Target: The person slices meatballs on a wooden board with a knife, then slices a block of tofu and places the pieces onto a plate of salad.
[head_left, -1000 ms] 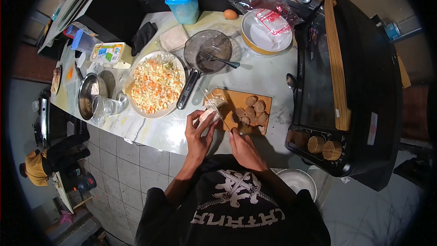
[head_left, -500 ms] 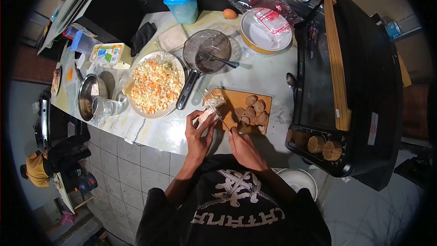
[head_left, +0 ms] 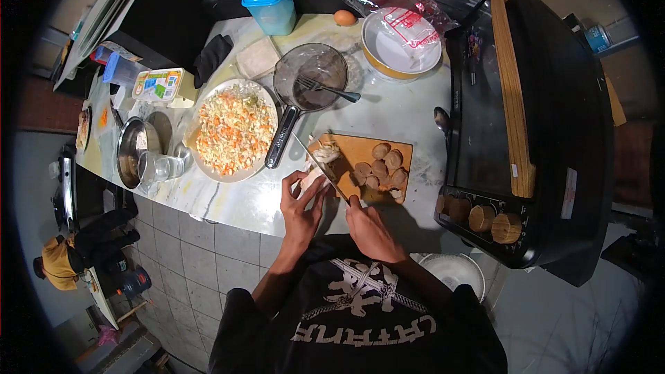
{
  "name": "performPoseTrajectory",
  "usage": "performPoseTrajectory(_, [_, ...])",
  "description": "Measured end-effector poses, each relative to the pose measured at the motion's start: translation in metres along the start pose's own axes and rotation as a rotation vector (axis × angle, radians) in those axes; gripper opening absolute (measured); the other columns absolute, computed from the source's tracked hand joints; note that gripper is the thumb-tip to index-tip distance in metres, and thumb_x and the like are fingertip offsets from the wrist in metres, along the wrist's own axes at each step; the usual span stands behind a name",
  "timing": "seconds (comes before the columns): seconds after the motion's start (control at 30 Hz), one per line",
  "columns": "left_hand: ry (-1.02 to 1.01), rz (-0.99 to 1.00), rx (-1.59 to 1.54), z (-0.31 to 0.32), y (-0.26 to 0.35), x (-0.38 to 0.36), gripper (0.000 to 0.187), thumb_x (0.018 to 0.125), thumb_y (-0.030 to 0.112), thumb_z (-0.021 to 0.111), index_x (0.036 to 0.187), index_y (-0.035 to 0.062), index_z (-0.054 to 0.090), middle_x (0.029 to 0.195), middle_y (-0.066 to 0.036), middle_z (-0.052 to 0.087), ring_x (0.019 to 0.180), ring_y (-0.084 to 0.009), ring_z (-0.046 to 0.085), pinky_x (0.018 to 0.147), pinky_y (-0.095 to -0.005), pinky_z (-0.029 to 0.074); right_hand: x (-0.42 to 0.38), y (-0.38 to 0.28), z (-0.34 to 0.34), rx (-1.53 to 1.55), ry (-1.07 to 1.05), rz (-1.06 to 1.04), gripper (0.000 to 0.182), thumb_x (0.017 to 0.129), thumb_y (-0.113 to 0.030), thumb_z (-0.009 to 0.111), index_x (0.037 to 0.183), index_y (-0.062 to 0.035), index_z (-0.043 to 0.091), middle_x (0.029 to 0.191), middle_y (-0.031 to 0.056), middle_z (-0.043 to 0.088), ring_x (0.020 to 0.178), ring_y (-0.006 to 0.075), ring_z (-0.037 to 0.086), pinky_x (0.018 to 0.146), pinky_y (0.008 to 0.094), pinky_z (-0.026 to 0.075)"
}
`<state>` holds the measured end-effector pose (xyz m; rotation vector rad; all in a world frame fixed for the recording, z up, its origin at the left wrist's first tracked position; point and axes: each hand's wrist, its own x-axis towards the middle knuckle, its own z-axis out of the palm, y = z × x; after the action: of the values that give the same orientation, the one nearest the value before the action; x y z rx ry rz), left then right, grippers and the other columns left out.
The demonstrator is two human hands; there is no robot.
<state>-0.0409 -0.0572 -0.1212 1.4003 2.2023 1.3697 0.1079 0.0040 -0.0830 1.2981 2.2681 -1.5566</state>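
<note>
A wooden cutting board (head_left: pixel 377 140) lies near the counter's front edge. On its left part is a pale chunk of what looks like cooked chicken (head_left: pixel 314 175), with cut shreds (head_left: pixel 328 152) just beyond it. My left hand (head_left: pixel 300 213) grips the chunk from the left, fingers bent over it. In my right hand (head_left: pixel 367 223) is a knife (head_left: pixel 323 167), its blade slanting up and left across the pale meat. Several brown round slices (head_left: pixel 380 168), perhaps meatball, rest on the board's right side.
Left of the board are a plate of diced vegetables (head_left: pixel 235 131) and a pan (head_left: pixel 282 140) with a fork (head_left: pixel 325 88) in it. Behind stand a white bowl (head_left: pixel 388 62), an egg (head_left: pixel 344 18) and a blue-lidded container (head_left: pixel 269 10). A black oven (head_left: pixel 554 131) borders the right.
The knife has drawn back slightly toward me, and its blade tip now points further left. My left hand keeps its hold on the chicken. The whole view has shifted a little.
</note>
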Motion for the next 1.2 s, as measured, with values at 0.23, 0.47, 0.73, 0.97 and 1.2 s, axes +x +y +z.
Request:
performPoseTrajectory(0.23, [-0.01, -0.007, -0.023, 0.001, -0.003, -0.003, 0.037, 0.067, -0.012, 0.072, 0.101, 0.0035, 0.07, 0.105, -0.014, 0.048, 0.101, -0.0288, 0.059, 0.084, -0.0389, 0.058, 0.0, 0.004, 0.004, -0.007, 0.021, -0.027, 0.027, 0.098, -0.02, 0.042, 0.113, 0.0011, 0.044, 0.085, 0.0328, 0.056, 0.086, 0.0504, 0.053, 0.075, 0.0552, 0.041])
performPoseTrajectory(0.47, [-0.013, -0.029, -0.029, 0.001, -0.007, -0.008, 0.042, 0.068, -0.01, 0.073, 0.105, 0.0093, 0.071, 0.108, -0.014, 0.049, 0.102, -0.0291, 0.057, 0.088, -0.0413, 0.053, 0.0, 0.008, 0.008, -0.029, 0.074, -0.077, 0.024, 0.096, -0.017, 0.044, 0.11, 0.0027, 0.045, 0.081, 0.0328, 0.056, 0.081, 0.0503, 0.054, 0.072, 0.0554, 0.041])
performPoseTrajectory(0.73, [-0.01, 0.112, 0.077, -0.001, -0.01, -0.008, 0.046, 0.065, -0.008, 0.074, 0.106, 0.0125, 0.071, 0.112, -0.014, 0.058, 0.1, -0.0288, 0.059, 0.082, -0.0365, 0.052, -0.002, 0.002, 0.004, -0.033, 0.087, -0.097, 0.023, 0.095, -0.015, 0.045, 0.101, 0.0069, 0.048, 0.071, 0.0324, 0.056, 0.074, 0.0496, 0.056, 0.066, 0.0554, 0.042])
performPoseTrajectory(0.97, [-0.057, 0.098, 0.082, -0.004, -0.008, -0.015, 0.054, 0.059, -0.011, 0.07, 0.107, 0.013, 0.072, 0.109, -0.013, 0.059, 0.1, -0.0289, 0.058, 0.084, -0.0372, 0.049, -0.015, 0.002, -0.003, -0.114, 0.013, -0.06, 0.019, 0.092, -0.009, 0.044, 0.104, 0.0054, 0.047, 0.082, 0.0327, 0.058, 0.084, 0.0484, 0.059, 0.072, 0.0541, 0.047])
performPoseTrajectory(1.2, [-0.065, 0.124, 0.087, -0.002, -0.005, -0.018, 0.054, 0.058, -0.011, 0.069, 0.106, 0.0137, 0.072, 0.107, -0.013, 0.059, 0.1, -0.0299, 0.057, 0.084, -0.038, 0.048, -0.021, -0.005, -0.014, -0.116, -0.037, -0.018, 0.02, 0.093, -0.011, 0.045, 0.104, 0.006, 0.047, 0.085, 0.0329, 0.057, 0.085, 0.0495, 0.058, 0.072, 0.0538, 0.046])
